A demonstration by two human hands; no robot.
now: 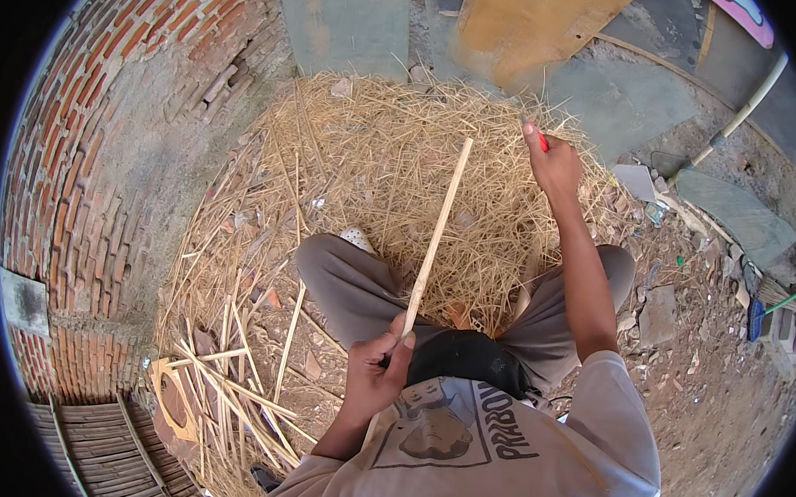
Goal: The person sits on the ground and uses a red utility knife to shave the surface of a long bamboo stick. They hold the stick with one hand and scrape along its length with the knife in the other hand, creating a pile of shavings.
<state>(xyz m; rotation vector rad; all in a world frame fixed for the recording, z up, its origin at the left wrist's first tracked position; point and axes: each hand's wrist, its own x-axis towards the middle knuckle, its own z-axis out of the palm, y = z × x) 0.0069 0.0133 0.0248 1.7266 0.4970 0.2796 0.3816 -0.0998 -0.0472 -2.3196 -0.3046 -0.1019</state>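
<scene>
My left hand is closed around the lower end of a long, pale bamboo strip. The strip slants up and away over my crossed legs, its far end free above the shavings. Out ahead to the right, my right hand grips a knife with a red handle. Only a little of its narrow grey blade shows beyond my thumb, and the fingers cover most of the handle. Knife and strip are apart. Beneath both lies a broad heap of straw-coloured shavings.
More pale strips lie in a loose pile at the lower left, near a brick wall. Flat grey-green boards and a tan board stand at the far side. Rubble and a blue brush are at the right.
</scene>
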